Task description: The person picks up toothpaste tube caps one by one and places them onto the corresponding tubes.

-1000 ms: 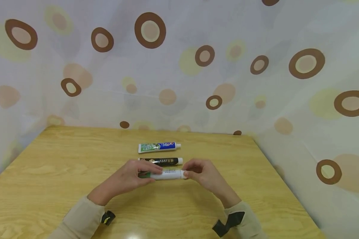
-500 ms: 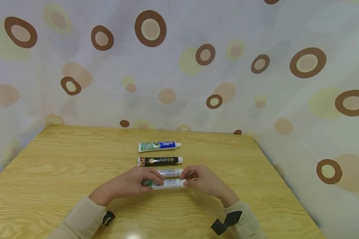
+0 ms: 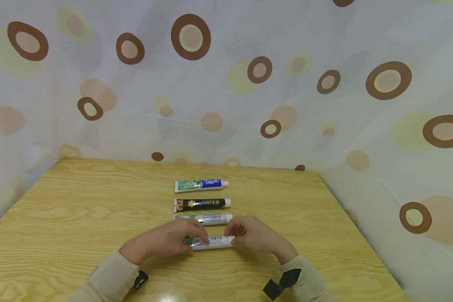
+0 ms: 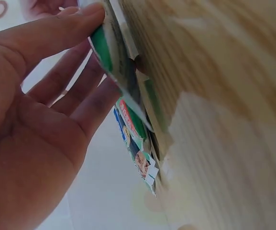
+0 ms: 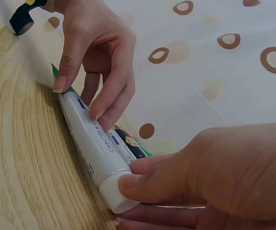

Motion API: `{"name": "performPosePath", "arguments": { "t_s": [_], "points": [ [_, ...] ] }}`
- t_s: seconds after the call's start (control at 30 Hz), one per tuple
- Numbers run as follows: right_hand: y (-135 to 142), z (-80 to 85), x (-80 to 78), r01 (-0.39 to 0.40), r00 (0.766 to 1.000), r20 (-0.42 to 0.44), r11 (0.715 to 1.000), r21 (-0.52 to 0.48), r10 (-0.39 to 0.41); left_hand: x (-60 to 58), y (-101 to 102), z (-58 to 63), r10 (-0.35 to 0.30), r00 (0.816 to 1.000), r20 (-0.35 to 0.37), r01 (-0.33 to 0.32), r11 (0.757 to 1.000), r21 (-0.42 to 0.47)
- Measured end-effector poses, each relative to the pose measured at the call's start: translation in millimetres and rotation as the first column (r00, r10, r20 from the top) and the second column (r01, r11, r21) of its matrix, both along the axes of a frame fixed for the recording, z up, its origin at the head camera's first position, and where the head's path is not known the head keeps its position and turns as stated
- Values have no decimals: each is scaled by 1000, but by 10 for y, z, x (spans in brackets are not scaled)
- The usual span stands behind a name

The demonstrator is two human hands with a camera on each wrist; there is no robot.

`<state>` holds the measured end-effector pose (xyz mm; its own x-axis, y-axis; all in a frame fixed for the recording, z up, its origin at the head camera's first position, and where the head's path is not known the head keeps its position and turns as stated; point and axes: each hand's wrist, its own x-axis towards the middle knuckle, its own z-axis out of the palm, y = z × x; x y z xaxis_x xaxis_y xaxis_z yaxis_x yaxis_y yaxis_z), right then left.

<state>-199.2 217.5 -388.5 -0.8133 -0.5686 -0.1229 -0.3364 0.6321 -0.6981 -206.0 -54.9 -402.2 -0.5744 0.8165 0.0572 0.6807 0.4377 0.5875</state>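
Observation:
A white and green toothpaste tube [image 3: 213,243] lies crosswise nearest the person, its cap to the right. The left hand [image 3: 170,240] grips its flat green end between thumb and fingers; in the left wrist view the thumb lies along that end [image 4: 102,50]. At the other end the right hand [image 3: 257,237] pinches the white cap [image 5: 116,192] between thumb and fingers. Just beyond lies a second white and green tube [image 3: 216,219], its left part showing above the left hand. Farther back are a black toothpaste tube [image 3: 201,204] and a blue and green one [image 3: 200,185].
The wooden table [image 3: 98,197] carries all the tubes in a roughly parallel column, caps to the right. A white curtain [image 3: 226,84] with brown rings stands behind and along the sides. Black straps [image 3: 282,284] hang at the sleeve cuffs.
Both hands have drawn the front tube toward the person, away from the second white and green tube. A gap now shows between these two. The farther tubes have stayed put.

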Motion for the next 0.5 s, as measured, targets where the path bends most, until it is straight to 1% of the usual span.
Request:
{"name": "performPosePath", "arguments": {
  "t_s": [0.23, 0.33, 0.43, 0.5],
  "points": [
    [-14, -2, 9, -17, 1000, 8, 1000, 21, 17, 17, 17, 9, 24, 1000, 18, -23, 999, -41],
    [-9, -6, 13, -20, 1000, 10, 1000, 24, 19, 13, 12, 26, 27, 999, 22, -26, 999, -41],
    [-4, -14, 19, -26, 1000, 6, 999, 22, 26, -6, -26, 65, 46, 997, 61, -45, 999, -23],
    [-1, -15, 25, -21, 1000, -5, 1000, 17, 21, -27, -77, 96, 58, 996, 62, -58, 998, -4]
  ]
}}
